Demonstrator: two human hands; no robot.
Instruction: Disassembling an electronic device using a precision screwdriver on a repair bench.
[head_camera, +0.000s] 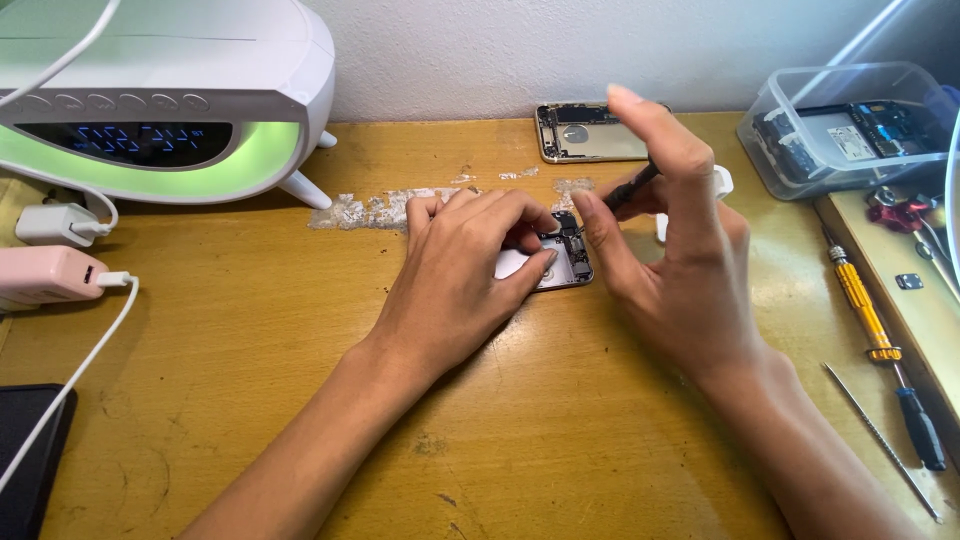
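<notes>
Scuffed yellow-brown wood of the desk (300, 400) lies bare on the near side of both wrists, so the forearms have room to rest and steady themselves. The left hand (465, 275) lies curled over the opened dark phone body with exposed circuit parts (565, 255), fingertips pinning it flat to the desk. The right hand (665, 260), just beside it, pinches a thin black tool (630, 185) with its tip down at the phone's upper end, index finger lifted. Working well here likely means firm pressure from the left and small, upright movements of the tool. Right of the right hand lie a yellow-handled screwdriver (865, 310) and a thin metal rod (880, 440). Beyond the hands sit a gold empty phone shell (590, 132), a clear plastic box of parts (850, 125), and a white lamp-clock with green glow (160, 100) far left.
</notes>
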